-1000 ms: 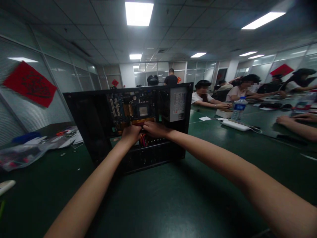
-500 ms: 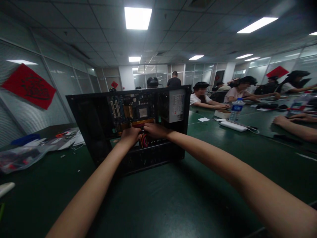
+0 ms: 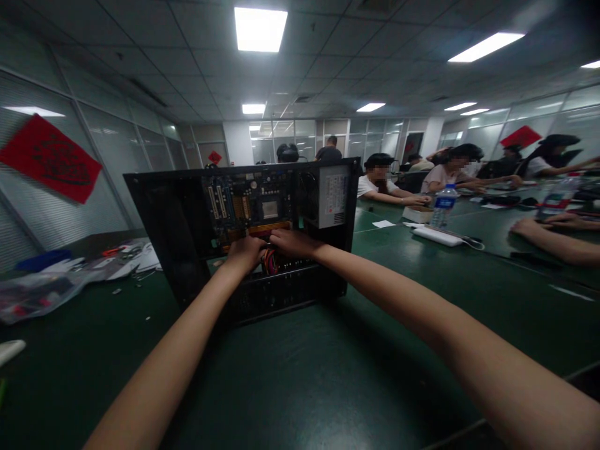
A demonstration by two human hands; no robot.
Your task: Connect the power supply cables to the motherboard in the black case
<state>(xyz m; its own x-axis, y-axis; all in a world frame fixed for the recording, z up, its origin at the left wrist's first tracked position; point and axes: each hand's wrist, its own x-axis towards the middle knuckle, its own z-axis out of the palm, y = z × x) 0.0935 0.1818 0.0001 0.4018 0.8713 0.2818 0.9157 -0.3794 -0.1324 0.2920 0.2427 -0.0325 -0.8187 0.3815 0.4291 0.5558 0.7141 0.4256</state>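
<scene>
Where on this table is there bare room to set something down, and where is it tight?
Bare green table lies in front of the open black computer case, and right of it up to the white power strip. Crowded: the far left with clear plastic bags and papers; inside the case, left hand and right hand crowd the red cables.
</scene>
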